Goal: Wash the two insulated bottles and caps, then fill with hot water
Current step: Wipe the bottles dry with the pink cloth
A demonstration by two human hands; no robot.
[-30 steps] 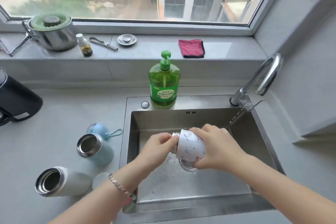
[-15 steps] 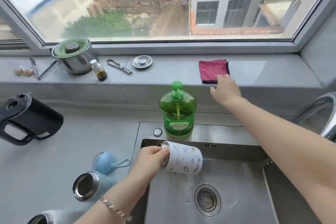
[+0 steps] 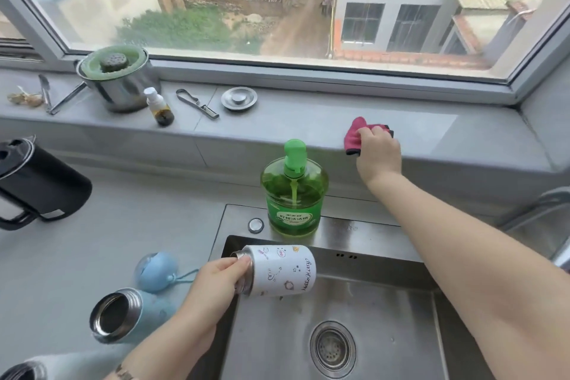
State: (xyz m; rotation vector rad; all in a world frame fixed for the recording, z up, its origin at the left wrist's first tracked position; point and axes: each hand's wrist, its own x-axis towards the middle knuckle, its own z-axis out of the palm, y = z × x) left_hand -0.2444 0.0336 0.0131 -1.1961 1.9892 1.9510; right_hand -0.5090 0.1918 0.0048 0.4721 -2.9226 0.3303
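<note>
The white cap [image 3: 282, 271] lies on its side in the air over the left edge of the sink [image 3: 385, 318]. The left hand [image 3: 216, 284] has its grip clamped on the cap's metal mouth end alone. The right hand [image 3: 377, 153] is stretched to the window sill, its grip pinched on the red cloth [image 3: 354, 134]. Held by one end and probably wet, the cap could slip and drop into the sink. The reaching forearm passes just beside the soap bottle [image 3: 294, 191] and might knock it on the way back. The blue bottle [image 3: 123, 316] stands open on the table.
</note>
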